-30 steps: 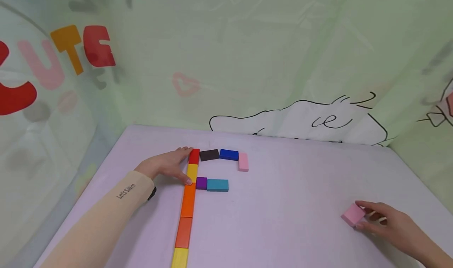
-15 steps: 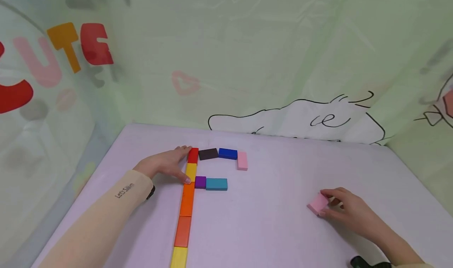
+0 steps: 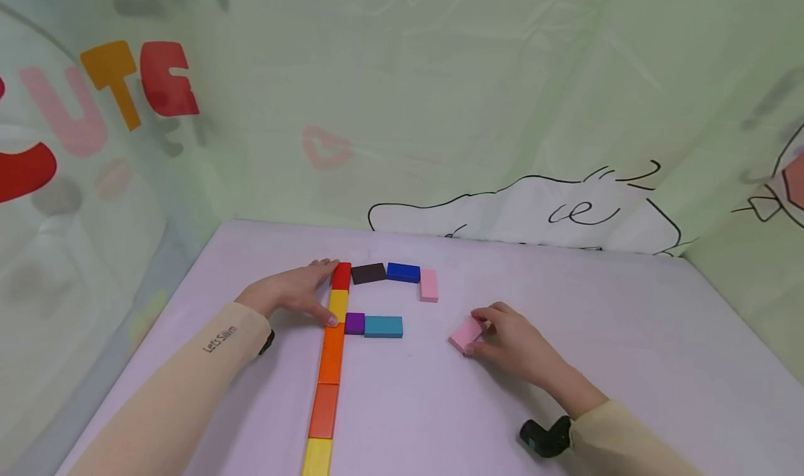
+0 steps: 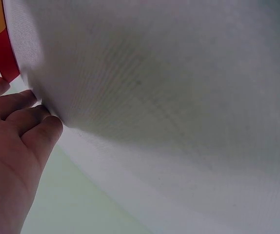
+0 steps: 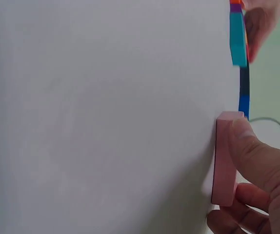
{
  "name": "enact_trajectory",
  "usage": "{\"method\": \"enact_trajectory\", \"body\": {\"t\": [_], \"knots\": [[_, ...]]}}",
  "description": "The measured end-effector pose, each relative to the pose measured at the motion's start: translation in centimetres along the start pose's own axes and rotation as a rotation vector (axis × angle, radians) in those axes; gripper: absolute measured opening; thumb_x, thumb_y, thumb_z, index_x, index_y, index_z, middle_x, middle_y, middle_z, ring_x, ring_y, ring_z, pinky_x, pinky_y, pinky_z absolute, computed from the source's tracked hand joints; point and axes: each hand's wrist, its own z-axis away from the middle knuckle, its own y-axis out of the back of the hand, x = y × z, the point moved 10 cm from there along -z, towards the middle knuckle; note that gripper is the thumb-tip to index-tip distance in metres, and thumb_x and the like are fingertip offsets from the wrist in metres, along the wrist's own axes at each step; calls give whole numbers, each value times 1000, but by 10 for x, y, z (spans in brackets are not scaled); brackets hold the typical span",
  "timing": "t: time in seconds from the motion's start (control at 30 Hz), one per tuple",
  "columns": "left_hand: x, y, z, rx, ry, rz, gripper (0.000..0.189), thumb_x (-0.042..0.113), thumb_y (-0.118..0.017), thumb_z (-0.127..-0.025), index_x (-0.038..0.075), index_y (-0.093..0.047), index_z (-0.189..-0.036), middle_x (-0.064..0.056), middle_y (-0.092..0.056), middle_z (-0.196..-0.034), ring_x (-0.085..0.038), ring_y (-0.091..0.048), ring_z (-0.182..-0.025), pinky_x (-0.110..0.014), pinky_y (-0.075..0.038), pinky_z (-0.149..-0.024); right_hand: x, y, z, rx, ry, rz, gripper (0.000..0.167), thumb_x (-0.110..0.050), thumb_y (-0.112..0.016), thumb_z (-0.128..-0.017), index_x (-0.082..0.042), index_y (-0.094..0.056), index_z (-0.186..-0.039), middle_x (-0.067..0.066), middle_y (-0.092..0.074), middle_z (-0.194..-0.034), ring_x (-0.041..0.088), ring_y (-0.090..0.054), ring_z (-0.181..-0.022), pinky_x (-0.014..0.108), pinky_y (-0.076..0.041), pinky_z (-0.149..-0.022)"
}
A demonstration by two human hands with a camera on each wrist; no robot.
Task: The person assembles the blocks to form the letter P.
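In the head view, my right hand [image 3: 511,340] pinches a pink block [image 3: 467,335] between thumb and fingers, low over the table. The right wrist view shows my thumb [image 5: 250,151] along the block's near face. My left hand [image 3: 292,291] rests beside a column of blocks, fingertips at the red block [image 3: 342,277] and thumb at the seam of the yellow block [image 3: 338,305] and orange block [image 3: 331,354]. A dark brown block [image 3: 368,273], a blue block [image 3: 403,272] and a second pink block [image 3: 429,285] run rightward from the red one. Lower sit a purple block [image 3: 354,324] and a teal block [image 3: 384,326].
The column continues toward me with an orange-red block [image 3: 323,411] and another yellow block [image 3: 317,457]. A pale cloth covers the table [image 3: 628,322], and printed fabric walls [image 3: 471,99] rise behind and at both sides.
My right hand has carried the pink block leftward across the table, toward the block arrangement. My left hand has stayed at the column, and the laid blocks keep their places.
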Motion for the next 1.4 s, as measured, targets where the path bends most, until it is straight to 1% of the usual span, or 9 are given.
{"method": "enact_trajectory", "body": {"t": [0.17, 0.37, 0.47, 0.57, 0.63, 0.8, 0.93, 1.17, 1.4], "knots": [[0, -1, -1, -4, 2, 1, 112, 38, -84, -81, 8, -16, -164, -18, -17, -171, -39, -13, -159, -59, -19, -127, -18, -9, -12, -14, 1, 2, 57, -23, -85, -85, 2, -64, -131, 12, -64, -114, 21, -61, -97, 40, -60, -88], [3, 0, 0, -8, 1, 3, 112, 38, -84, -81, 8, -16, -164, -18, -16, -171, -40, -12, -159, -59, -19, -127, -28, -13, -16, -11, 15, -4, 59, -23, -84, -86, 2, -62, -134, 12, -64, -113, 21, -60, -97, 39, -59, -88], [3, 1, 1, -9, 5, 6, 112, 38, -84, -82, 8, -15, -165, -18, -15, -171, -40, -12, -159, -59, -18, -127, -27, -13, -14, 6, -27, 2, 61, -24, -84, -85, 3, -61, -135, 14, -64, -115, 23, -61, -100, 41, -60, -91], [3, 3, 1, -9, 10, 1, 112, 38, -84, -81, 8, -15, -165, -19, -15, -171, -40, -12, -159, -60, -19, -127, -23, -14, -11, 25, -101, 14, 67, -31, -87, -82, 3, -62, -133, 15, -64, -115, 25, -62, -101, 44, -60, -93], [2, 3, 2, -10, 11, -1, 112, 38, -84, -82, 8, -15, -165, -19, -16, -171, -40, -12, -159, -60, -19, -127, -23, -14, -9, 39, -133, 25, 70, -35, -88, -79, 4, -63, -131, 15, -64, -114, 26, -62, -101, 45, -60, -93], [1, 2, 1, -10, 2, -5, 111, 37, -83, -82, 7, -16, -164, -20, -17, -171, -41, -13, -159, -59, -19, -127, -27, -16, -9, 87, -162, 68, 69, -39, -89, -77, 6, -66, -125, 18, -66, -114, 30, -63, -103, 46, -59, -95], [0, 2, 2, -9, 0, 5, 111, 37, -83, -82, 7, -16, -164, -21, -16, -171, -41, -12, -159, -60, -18, -127, -33, -18, -14, 97, -175, 96, 66, -39, -88, -79, 6, -67, -123, 19, -67, -114, 31, -63, -104, 45, -59, -95], [-3, 1, 1, -5, -4, 13, 111, 38, -84, -81, 7, -17, -164, -20, -16, -171, -41, -13, -158, -61, -18, -127, -50, -21, -24, 110, -163, 100, 62, -42, -87, -80, 6, -70, -115, 17, -68, -105, 28, -62, -96, 42, -58, -89], [0, 0, 1, -10, -17, 15, 111, 38, -83, -82, 7, -16, -164, -20, -15, -171, -41, -11, -159, -60, -17, -127, -55, -19, -26, 148, -167, 133, 59, -44, -87, -79, 5, -72, -107, 16, -67, -97, 24, -59, -82, 37, -56, -75]]}}
